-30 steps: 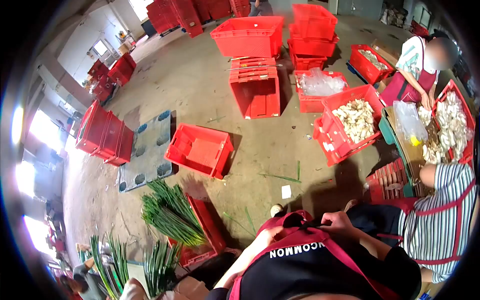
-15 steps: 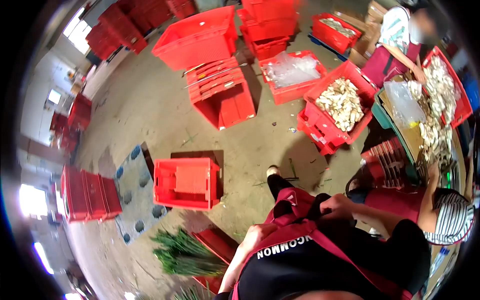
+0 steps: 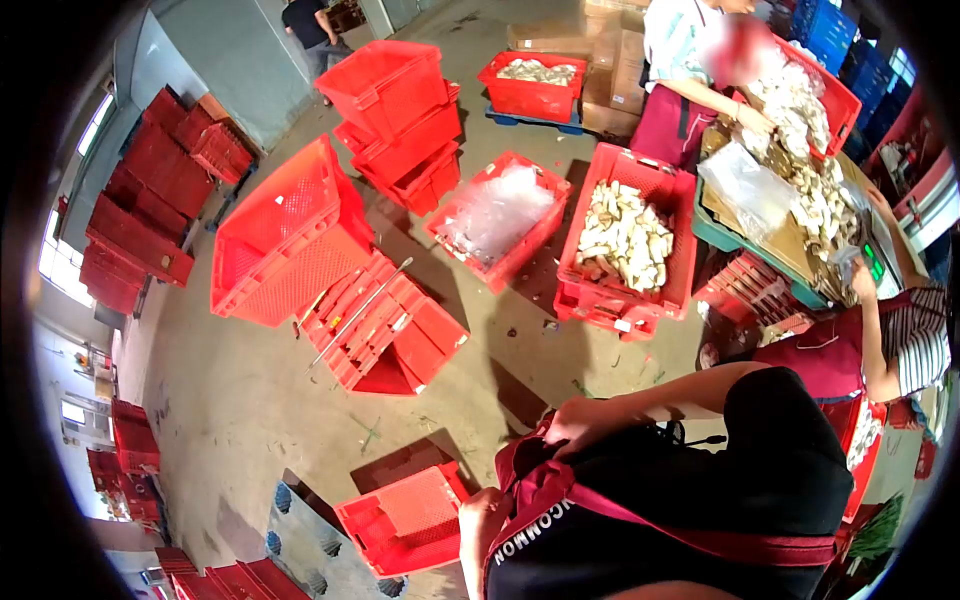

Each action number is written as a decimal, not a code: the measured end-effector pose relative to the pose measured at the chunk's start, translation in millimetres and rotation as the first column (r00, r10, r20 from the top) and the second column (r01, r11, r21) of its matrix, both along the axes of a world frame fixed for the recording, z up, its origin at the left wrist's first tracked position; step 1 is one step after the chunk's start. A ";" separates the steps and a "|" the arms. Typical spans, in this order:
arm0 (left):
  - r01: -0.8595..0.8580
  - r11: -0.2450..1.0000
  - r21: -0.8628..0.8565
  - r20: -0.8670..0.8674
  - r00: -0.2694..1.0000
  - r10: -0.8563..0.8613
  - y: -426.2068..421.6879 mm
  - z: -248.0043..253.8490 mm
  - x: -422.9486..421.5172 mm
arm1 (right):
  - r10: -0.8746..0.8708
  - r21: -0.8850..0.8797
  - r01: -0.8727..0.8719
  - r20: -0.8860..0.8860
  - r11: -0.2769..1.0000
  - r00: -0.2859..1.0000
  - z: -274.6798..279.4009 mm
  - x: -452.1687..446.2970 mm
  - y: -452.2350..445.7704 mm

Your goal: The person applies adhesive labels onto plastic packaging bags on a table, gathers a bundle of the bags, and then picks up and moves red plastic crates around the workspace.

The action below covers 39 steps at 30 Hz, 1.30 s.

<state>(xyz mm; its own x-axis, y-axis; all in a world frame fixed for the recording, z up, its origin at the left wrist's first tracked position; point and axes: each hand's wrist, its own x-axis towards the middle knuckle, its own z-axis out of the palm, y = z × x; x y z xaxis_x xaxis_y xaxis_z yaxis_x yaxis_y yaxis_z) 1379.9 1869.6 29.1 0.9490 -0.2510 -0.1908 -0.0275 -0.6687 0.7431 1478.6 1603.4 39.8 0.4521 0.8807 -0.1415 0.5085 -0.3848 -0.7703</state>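
Note:
A maroon apron is bunched at my waist over a black shirt. My right hand has its fingers curled on the apron's upper edge. At the other side of the waist, my left hand is closed against the apron's edge; its fingertips are partly hidden. Just beyond the left hand, a low red crate lies on the floor.
Ahead stand a red crate of pale mushrooms and a crate of clear plastic bags. Two co-workers sort at a table on the right. Stacked crates and a tipped crate stand left.
My view has turned right, so the crates sit lower and farther left. My right hand has moved inward along the apron. A person in dark clothes has come into sight at the back.

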 end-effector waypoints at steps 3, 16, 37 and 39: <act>0.043 0.990 -0.132 -0.048 0.998 -0.050 21.0 3.4 38.8 | 0.153 -0.056 -0.152 0.005 0.987 0.988 -8.6 37.1 33.3; 0.759 0.579 -0.298 0.367 0.651 -0.665 74.4 -7.4 228.8 | -0.291 -0.479 -0.029 -0.580 0.877 0.761 25.6 111.0 63.4; -0.559 0.725 -0.403 -0.371 0.823 0.429 88.9 -37.5 311.6 | -0.119 -0.668 0.211 0.181 0.713 0.976 -352.4 616.2 221.9; -0.678 0.690 -0.253 -0.355 0.729 0.585 89.2 -38.5 309.8 | -0.399 -0.579 0.270 -0.106 0.770 0.911 -444.2 642.3 213.7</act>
